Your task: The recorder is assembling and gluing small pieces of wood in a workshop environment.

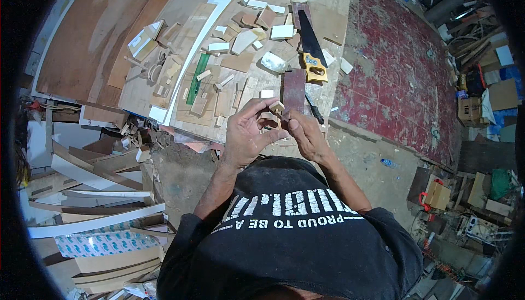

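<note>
Here both hands — left (pixel 246 133), right (pixel 304 135) — pinch a small block (pixel 276 106) at the bench's (pixel 180 115) near edge — light, stiff, best gripped by its flat sides.

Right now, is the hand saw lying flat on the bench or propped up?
Lying flat: the hand saw rests on the workbench among wood offcuts, blade and yellow handle both down.

Pale bare wood block (pixel 276 106)

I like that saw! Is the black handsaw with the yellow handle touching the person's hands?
Apart. The head view shows bare workbench between the black handsaw with the yellow handle and both hands.
</note>
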### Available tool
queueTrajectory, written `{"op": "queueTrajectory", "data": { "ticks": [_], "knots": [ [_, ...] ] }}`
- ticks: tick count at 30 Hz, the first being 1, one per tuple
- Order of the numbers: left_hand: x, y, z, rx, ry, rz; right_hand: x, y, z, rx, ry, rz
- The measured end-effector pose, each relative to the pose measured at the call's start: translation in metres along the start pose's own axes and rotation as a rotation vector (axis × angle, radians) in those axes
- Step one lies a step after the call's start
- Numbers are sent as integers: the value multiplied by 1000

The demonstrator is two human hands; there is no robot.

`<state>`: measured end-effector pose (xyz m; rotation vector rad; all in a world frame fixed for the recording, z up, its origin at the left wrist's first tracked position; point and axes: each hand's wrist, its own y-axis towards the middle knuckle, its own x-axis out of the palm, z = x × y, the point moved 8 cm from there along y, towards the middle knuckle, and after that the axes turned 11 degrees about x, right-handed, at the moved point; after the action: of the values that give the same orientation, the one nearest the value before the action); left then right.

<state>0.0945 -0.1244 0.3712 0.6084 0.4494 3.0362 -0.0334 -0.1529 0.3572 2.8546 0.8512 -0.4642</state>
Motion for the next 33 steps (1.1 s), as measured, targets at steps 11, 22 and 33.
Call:
{"op": "queueTrajectory", "data": {
  "ticks": [11,22,33],
  "knots": [
    [-1,-4,3,46,92,-40,2,-4,-1,-50,-305,141],
    [-13,-7,-1,21,187,60,3,-7,30,323,356,93],
    [-14,-8,-8,-7,-127,139,3,-8,17,199,137,63]
  ]
}}
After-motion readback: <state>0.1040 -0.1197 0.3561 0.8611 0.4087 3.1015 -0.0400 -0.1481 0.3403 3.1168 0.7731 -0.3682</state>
